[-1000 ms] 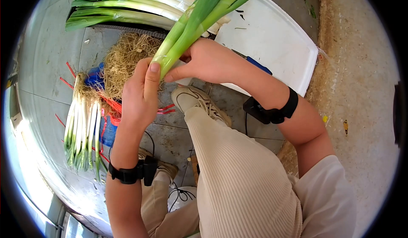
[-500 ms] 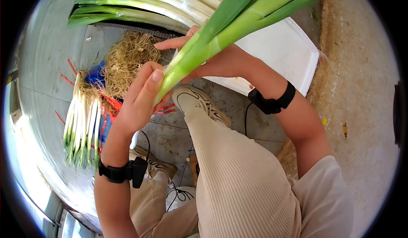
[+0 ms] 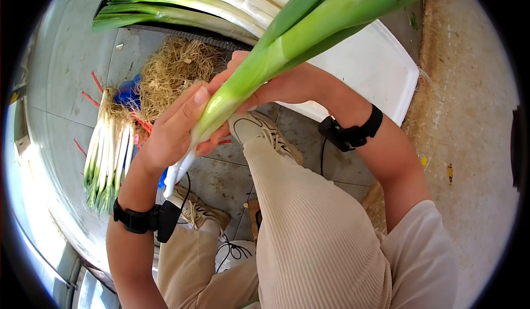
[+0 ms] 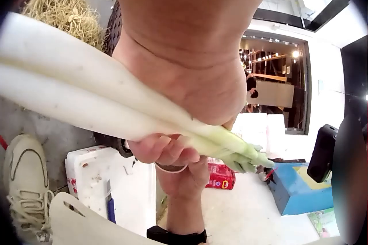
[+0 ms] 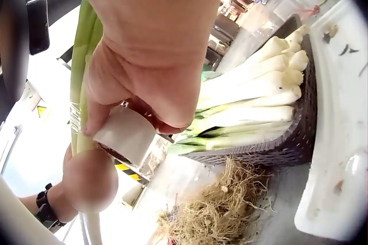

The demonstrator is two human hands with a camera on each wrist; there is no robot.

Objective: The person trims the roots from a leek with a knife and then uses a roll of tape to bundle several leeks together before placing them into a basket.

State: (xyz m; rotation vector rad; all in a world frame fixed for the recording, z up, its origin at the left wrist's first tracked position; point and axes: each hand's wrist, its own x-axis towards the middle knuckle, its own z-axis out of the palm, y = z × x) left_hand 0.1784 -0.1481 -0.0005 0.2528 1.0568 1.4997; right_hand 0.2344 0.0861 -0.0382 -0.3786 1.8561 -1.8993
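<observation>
Head view: faced down from above. Wrist views: looked closely along left hand point(image 3: 170, 128) and right hand point(image 5: 144, 87). Shared by all: root heap point(image 3: 178, 77).

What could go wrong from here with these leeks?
Slip: the held leeks slant through the left hand, white ends jutting past it; a loose grip might let them slide.
Drop: the right hand also holds a white roll, which could fall.
Snag: a blue-handled tool lies on the white tray; the right arm might brush it.
</observation>
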